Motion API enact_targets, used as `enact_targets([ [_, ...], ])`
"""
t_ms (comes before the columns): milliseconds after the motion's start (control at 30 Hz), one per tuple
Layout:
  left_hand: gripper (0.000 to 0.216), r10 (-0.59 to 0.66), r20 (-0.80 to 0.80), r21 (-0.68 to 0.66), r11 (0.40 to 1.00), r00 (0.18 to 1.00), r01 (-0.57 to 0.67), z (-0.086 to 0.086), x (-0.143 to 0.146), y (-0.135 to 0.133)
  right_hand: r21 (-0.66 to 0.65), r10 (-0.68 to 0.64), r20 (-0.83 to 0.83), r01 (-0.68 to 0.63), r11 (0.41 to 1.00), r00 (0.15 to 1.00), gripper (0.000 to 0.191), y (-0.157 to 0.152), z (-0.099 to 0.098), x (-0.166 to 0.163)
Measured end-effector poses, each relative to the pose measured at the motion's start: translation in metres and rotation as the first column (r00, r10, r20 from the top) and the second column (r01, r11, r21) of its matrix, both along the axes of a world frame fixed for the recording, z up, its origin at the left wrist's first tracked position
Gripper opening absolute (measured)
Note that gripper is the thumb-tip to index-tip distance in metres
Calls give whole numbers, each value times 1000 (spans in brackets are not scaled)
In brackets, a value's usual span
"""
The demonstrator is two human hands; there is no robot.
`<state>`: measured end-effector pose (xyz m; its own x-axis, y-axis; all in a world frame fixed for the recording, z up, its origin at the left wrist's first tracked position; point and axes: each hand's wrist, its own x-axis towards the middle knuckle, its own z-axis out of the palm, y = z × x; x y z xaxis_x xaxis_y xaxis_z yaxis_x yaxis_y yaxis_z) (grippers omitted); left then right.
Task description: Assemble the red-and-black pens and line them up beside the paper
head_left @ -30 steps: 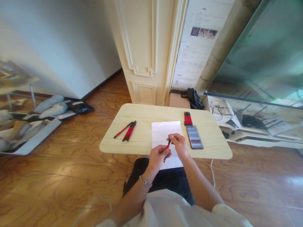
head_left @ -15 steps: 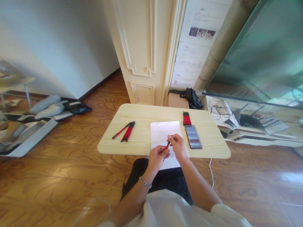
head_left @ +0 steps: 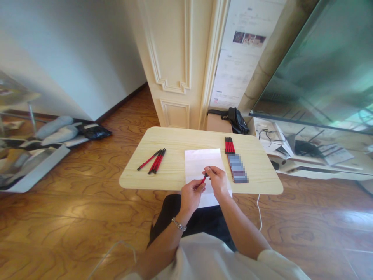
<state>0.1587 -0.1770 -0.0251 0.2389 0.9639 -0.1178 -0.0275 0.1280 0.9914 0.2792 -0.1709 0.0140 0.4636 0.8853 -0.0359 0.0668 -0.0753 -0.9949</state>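
Note:
Over a white sheet of paper, both hands hold one red and black pen. My left hand is closed round the red barrel, lower and nearer my body. Its upper black end is pinched by the fingers of my right hand. Part of the pen is hidden behind the fingers. Several similar red and black pens lie loosely on the left of the table. More of them stand side by side in a neat row of pens at the right, just beyond a phone whose screen is blurred out.
The pale wooden table has rounded corners, and the paper hangs over its near edge. A black bag rests on a box behind it. At right is a white cabinet with a router. A white cable hangs below the table.
My hands have shifted slightly left with the pen, and a little more of its red barrel shows between them. The loose pens, the row and the phone stay in place.

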Motion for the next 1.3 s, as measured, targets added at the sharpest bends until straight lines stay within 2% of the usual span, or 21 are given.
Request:
enact_targets([
  [100, 27, -7, -5, 4, 1000, 1000, 7, 1, -2, 1, -7, -3, -9, 3, 1000, 1000, 33, 0, -1, -2],
  [267, 29, -36, 87, -48, 998, 996, 40, 3, -1, 1, -25, -2, -35, 1, 1000, 999, 35, 1, -3, -1],
  [433, 36, -74, 230, -137, 985, 970, 108, 11, 1, 4, 1, 158, -68, -158, 987, 985, 36, -3, 0, 5],
  [533, 41, -99, 257, -147, 979, 961, 140, 16, 0, 8, 8, 246, -73, -246, 969, 967, 34, -7, -4, 11],
  [667, 45, -84, 262, -187, 973, 961, 136, 19, -3, 12, 46, 184, 15, -185, 982, 983, 36, -9, -10, 16],
  [800, 45, -101, 277, -203, 966, 956, 161, 21, -4, 13, 77, 160, 68, -165, 983, 985, 34, -12, -4, 17],
  [867, 44, -115, 284, -206, 962, 952, 178, 22, -4, 12, 110, 211, 136, -227, 968, 968, 32, -14, 2, 15],
  [967, 40, -128, 250, -193, 965, 960, 179, 23, -5, 12, 122, 368, 261, -409, 905, 892, 29, -16, 6, 13],
  [1000, 40, -133, 228, -187, 966, 965, 177, 24, -6, 13, 111, 395, 289, -440, 891, 872, 29, -17, 5, 13],
  [1067, 40, -136, 196, -189, 967, 971, 173, 24, -9, 13, 78, 381, 304, -421, 904, 873, 28, -16, 2, 13],
  [1167, 43, -131, 195, -208, 963, 972, 172, 26, -13, 15, 49, 271, 174, -283, 958, 947, 22, -12, -5, 18],
  [1233, 45, -119, 192, -205, 966, 974, 159, 27, -17, 18, 55, 195, -26, -193, 980, 981, 26, -8, -8, 23],
  [1300, 46, -88, 172, -184, 976, 981, 120, 26, -20, 21, 66, 108, -217, -96, 993, 970, 35, -3, -8, 30],
])
